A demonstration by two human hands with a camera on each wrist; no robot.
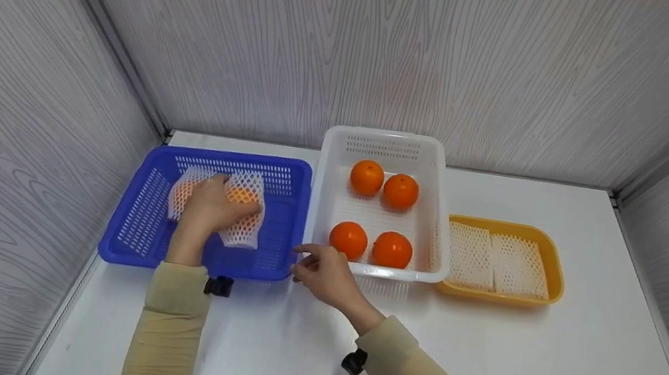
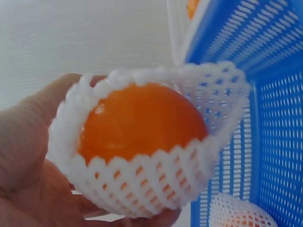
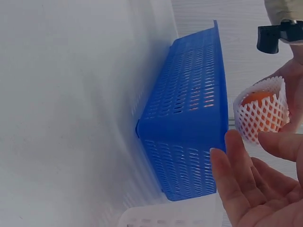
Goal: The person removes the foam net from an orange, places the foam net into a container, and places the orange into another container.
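My left hand (image 1: 212, 207) grips an orange in a white foam net sleeve (image 1: 243, 210) over the blue basket (image 1: 277, 252). In the left wrist view the orange (image 2: 142, 123) shows bare through the sleeve's open top, with fingers and thumb wrapped round the net. A second netted orange (image 1: 180, 193) lies in the basket to the left of that hand. My right hand (image 1: 327, 275) holds nothing; its fingers are loosely bent beside the basket's front right corner. In the right wrist view its fingertips (image 3: 218, 158) overlap the basket's rim.
A white basket (image 1: 371, 270) with several bare oranges (image 1: 391, 250) stands right of the blue one. Farther right, a yellow tray (image 1: 552, 275) holds flat white foam net sleeves (image 1: 520, 267). Grey wood-grain panels (image 1: 395, 56) enclose the white table (image 1: 602, 364) at the back and sides.
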